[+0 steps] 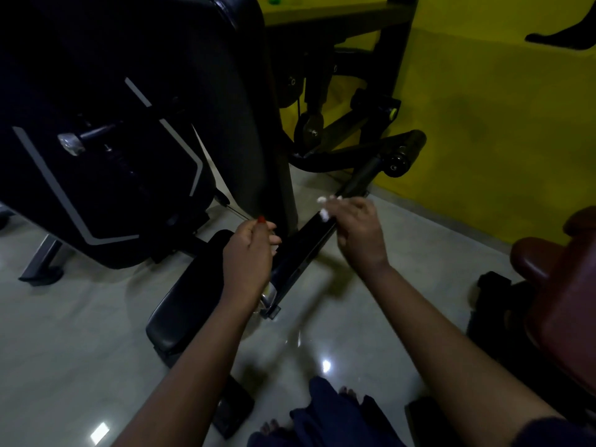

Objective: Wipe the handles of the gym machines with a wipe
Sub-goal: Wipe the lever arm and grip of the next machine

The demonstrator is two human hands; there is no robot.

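R hand point(358, 233) pinching white wipe point(323, 215) against black bar point(304, 241), L hand point(248, 251) curled round bar lower down, yellow wall point(483, 108) behind

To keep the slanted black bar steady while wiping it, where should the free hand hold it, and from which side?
Probably low down, above its chrome end, from the left, as the left hand does. The black bar is narrow and slants up to the padded roller, so it is easy to wrap there, leaving the upper part free for the right hand with the wipe.
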